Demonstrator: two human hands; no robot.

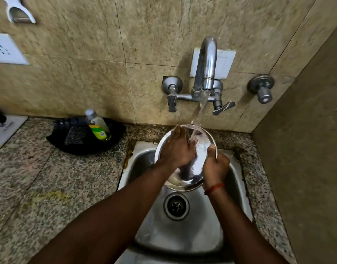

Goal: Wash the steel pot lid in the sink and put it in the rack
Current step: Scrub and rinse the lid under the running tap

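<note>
Mid-rinse: right hand (215, 166) clamps the steel pot lid (194, 168) rim, left hand (176, 149) flat, rubbing under the tap stream (200, 109). Next: rack, unseen here.

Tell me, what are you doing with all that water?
A person is rinsing a steel pot lid over the sink. The right hand holds the lid by its rim, tilted under the running tap, and the left hand lies flat on its shiny face where the water lands. A soap bottle sits in a black tray on the counter. No rack shows.
</note>
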